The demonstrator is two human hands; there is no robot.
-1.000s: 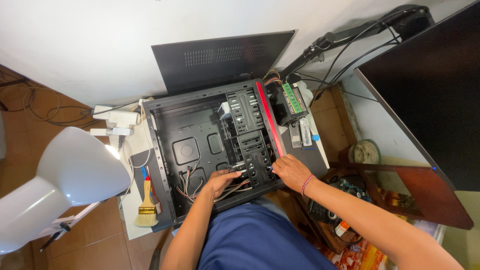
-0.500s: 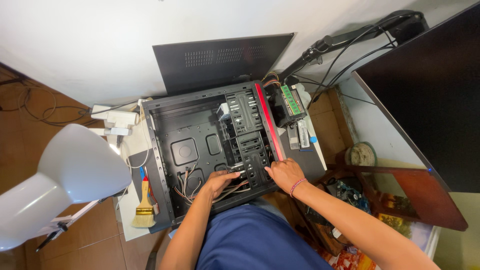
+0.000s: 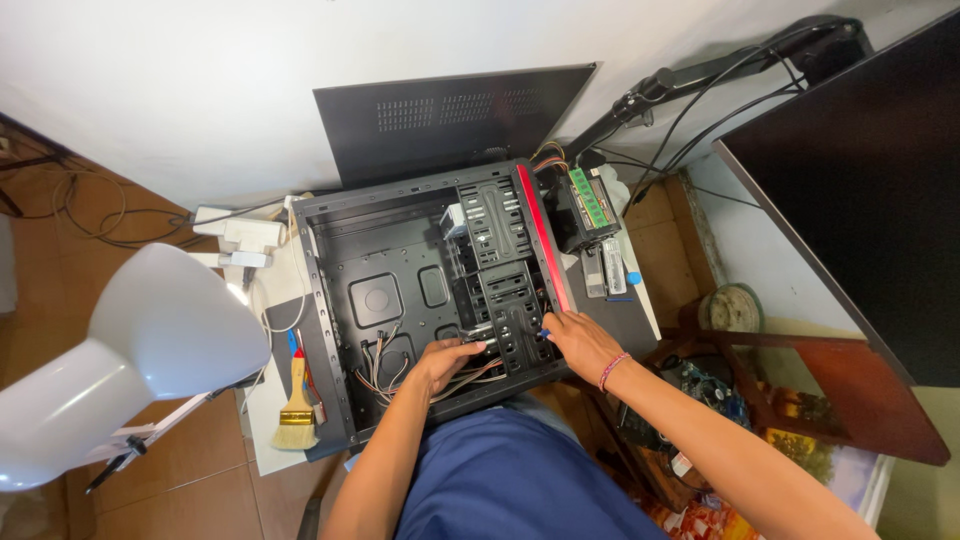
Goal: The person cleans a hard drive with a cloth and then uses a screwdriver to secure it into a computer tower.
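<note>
Seen from the head camera, an open black metal computer case with a red front strip (image 3: 400, 290) lies on its side on a small white table (image 3: 268, 440), its bare interior facing up. The left hand (image 3: 445, 360) reaches into the lower part of the case, its fingers curled loosely over a bundle of thin loose cables (image 3: 400, 375) that spreads across the case floor; whether it pinches a cable or only rests on them cannot be told. The right hand (image 3: 580, 342) lies at the lower end of the black perforated drive cage (image 3: 505, 290), fingers bent against the cage's edge just beside the red strip, and a small blue thing shows at its fingertips, too small to identify; the wrist wears a thin pink band. The two hands are near each other, with the cage's lower corner between them. Behind the case, a flat black vented side panel (image 3: 450, 115) leans against the white wall. Right of the case sits a dark component with a green circuit board (image 3: 585, 205). On the table to the left lies a wooden-handled paintbrush with pale bristles (image 3: 296, 410), and a white desk lamp shade (image 3: 150, 350) hangs over that corner.
</note>
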